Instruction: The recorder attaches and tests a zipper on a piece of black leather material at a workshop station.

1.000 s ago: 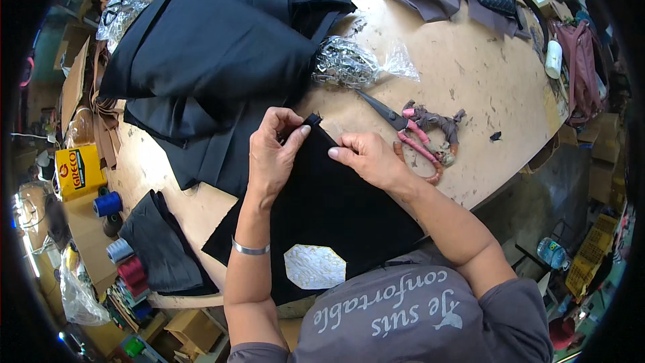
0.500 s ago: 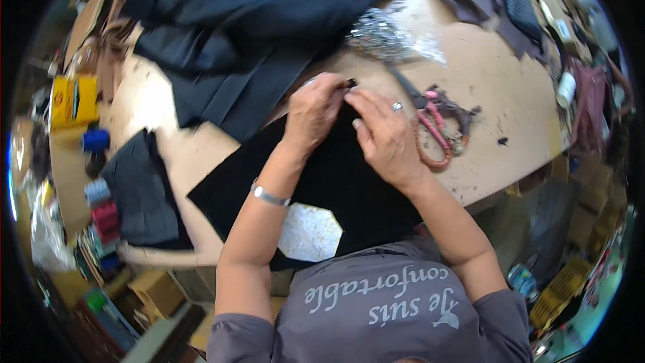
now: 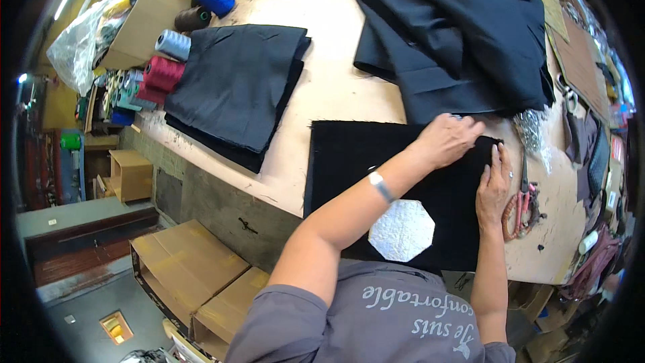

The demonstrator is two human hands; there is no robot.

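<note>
A black cloth piece (image 3: 342,158) lies at the table's front, carrying a pale octagonal template (image 3: 401,228). Near its top right, my left hand (image 3: 453,141) has bent fingers; whatever they may hold is hidden. My right hand (image 3: 492,185) rests with straightened fingers along the right edge, just below a small dark folded tip (image 3: 496,141). Pink-and-orange wrapped scissors (image 3: 516,212) lie just right of that hand. A bag of small metal pieces (image 3: 531,134) sits above them, beside a large dark fabric pile (image 3: 450,40).
Folded dark cloth (image 3: 232,87) lies on the table (image 3: 282,7) at left, beside several thread spools (image 3: 161,74) and a cardboard box (image 3: 144,7). More cardboard boxes (image 3: 188,262) stand below the front edge. More scraps (image 3: 584,141) and tools crowd the right side.
The view has swung left. My hands, earlier together at the cloth's corner, are now apart: the left above and leftward, the right flattened along the edge. The cloth now lies squarer in view.
</note>
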